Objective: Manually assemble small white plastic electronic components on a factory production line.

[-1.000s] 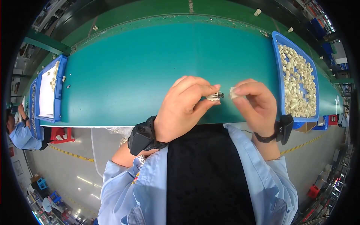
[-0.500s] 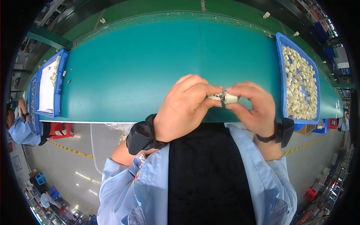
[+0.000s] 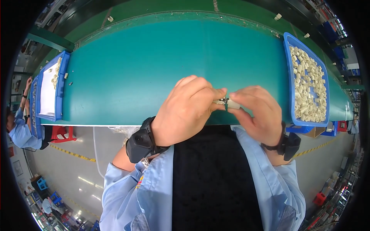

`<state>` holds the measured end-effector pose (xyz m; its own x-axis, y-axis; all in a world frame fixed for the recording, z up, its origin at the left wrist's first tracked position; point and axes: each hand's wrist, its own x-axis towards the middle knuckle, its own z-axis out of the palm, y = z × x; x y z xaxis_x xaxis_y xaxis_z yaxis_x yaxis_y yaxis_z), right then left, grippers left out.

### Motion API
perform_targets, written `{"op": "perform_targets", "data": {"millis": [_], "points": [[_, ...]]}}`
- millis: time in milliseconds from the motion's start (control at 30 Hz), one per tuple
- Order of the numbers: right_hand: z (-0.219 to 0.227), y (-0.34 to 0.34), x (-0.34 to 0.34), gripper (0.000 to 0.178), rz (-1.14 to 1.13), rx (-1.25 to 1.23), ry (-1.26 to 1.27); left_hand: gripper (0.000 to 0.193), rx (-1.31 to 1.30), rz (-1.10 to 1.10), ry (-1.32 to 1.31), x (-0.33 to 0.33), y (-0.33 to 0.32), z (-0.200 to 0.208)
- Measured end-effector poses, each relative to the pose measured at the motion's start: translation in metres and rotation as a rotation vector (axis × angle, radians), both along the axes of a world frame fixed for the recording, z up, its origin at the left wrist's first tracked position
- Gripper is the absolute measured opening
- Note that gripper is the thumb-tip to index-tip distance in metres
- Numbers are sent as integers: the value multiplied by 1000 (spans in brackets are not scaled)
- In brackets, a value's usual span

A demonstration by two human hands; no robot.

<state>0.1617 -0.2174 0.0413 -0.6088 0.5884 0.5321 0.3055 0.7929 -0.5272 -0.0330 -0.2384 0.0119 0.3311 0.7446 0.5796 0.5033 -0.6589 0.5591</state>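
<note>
The hollow, cream cap (image 3: 233, 104) is pinched in my right hand (image 3: 263, 109) over the near part of the table (image 3: 135, 77), end-on to the small cream-and-dark insert (image 3: 220, 102) that my left hand (image 3: 187, 104) grips narrowly, mostly hidden. I judge I'm joining the two; that calls for straight alignment and even pressure. Rightward, a ridged-rim blue plastic tray (image 3: 289, 77) holds loose, rounded cream pieces (image 3: 309, 86); the table's green top looks smooth.
</note>
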Motion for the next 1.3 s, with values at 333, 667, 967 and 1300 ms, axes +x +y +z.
{"op": "perform_targets", "data": {"millis": [333, 667, 967, 1300], "points": [[-2, -2, 1, 35, 54, -52, -1, 26, -5, -52, -15, 0, -2, 1], [-6, -2, -1, 34, 6, -106, 24, 22, -54, -99, -100, 1, -2, 1], [-10, 2, -4, 30, 1, -114, 36, 21, -76, -50, -52, -3, -1, -1], [-5, 15, -7, 30, 86, -519, 134, 59, -242, -235, -431, -6, 13, -9]]}}
